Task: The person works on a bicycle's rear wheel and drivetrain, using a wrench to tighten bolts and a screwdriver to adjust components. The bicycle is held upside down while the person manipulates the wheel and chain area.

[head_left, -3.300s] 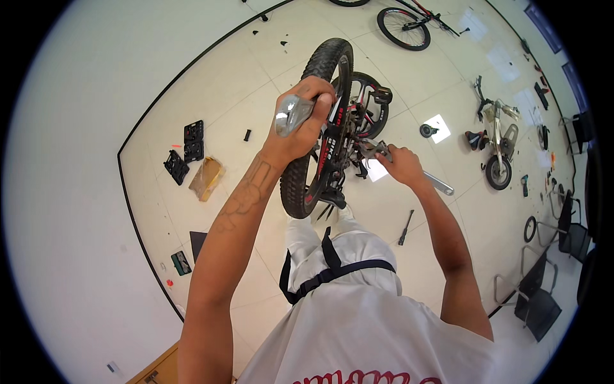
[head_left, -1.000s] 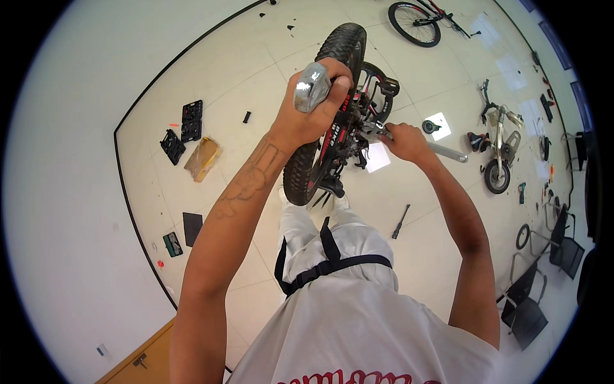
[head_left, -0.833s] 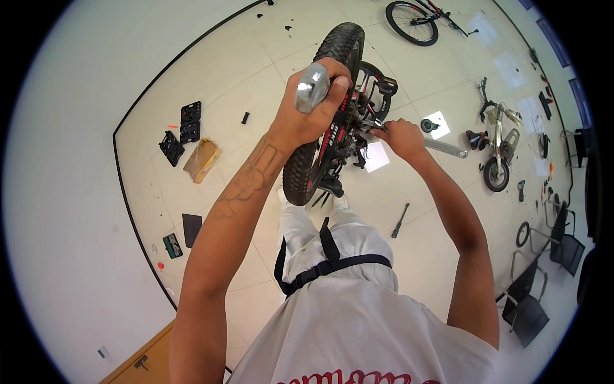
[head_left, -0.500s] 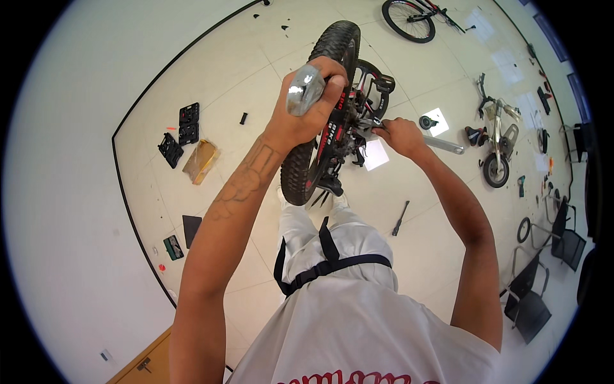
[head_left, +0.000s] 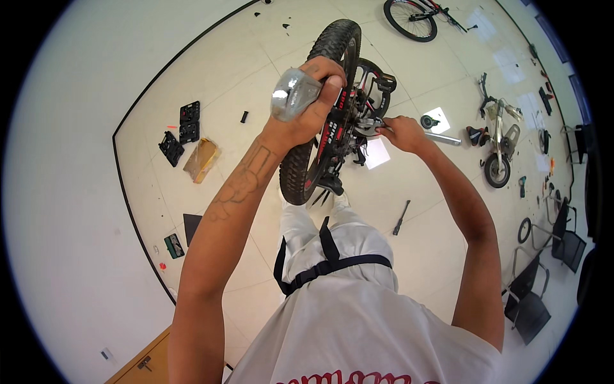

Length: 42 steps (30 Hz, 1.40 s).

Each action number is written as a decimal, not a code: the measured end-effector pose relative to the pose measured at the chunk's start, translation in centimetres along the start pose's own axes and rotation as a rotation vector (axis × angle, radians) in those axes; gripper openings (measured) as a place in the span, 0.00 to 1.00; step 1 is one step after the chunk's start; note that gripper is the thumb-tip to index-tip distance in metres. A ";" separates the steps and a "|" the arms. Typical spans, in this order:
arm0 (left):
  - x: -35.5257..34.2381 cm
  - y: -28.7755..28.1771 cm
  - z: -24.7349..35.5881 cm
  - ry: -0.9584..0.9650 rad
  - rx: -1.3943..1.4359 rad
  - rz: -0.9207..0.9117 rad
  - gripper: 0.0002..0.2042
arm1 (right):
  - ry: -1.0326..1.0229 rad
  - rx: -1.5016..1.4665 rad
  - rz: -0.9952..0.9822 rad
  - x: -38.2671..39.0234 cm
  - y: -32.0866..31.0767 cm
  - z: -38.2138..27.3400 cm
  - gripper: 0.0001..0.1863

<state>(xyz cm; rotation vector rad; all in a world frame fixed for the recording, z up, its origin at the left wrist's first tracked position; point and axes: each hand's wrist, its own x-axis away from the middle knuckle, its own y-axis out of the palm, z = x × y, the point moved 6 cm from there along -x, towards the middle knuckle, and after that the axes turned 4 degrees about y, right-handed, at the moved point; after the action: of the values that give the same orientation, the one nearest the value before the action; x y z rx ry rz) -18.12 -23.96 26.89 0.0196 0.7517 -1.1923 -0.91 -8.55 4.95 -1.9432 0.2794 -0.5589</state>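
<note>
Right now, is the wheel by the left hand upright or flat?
Roughly upright: from above, the wheel shows as a narrow oval, not a circle.

The camera sits on the person's head and looks down, past the shirt (head_left: 358, 326), at the left hand (head_left: 312, 118), which is near, and the right hand (head_left: 404, 135), a bit farther off. It sees very wide: the floor (head_left: 224, 83) lies farther below, and the bottom edge of the wall (head_left: 70, 160) looks bent.

Black chairs (head_left: 529, 317) at right (metal-framed); red-and-black bicycle (head_left: 414, 20) farther off.
</note>
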 end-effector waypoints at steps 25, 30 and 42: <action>0.1 -0.2 -0.4 -0.034 0.015 0.003 0.12 | 0.005 -0.018 0.095 0.2 0.4 0.3 0.23; 0.1 0.0 -0.5 -0.035 0.023 -0.009 0.12 | 0.010 -0.008 0.129 0.6 0.9 0.3 0.24; -0.3 0.1 -0.6 -0.048 0.091 0.031 0.13 | 0.050 -0.091 0.059 -0.2 1.5 1.3 0.25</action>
<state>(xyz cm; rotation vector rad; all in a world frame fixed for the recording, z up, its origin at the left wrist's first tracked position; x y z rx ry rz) -18.40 -23.41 26.58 0.0774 0.6523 -1.1929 -0.40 -8.09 3.06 -2.0035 0.3987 -0.5657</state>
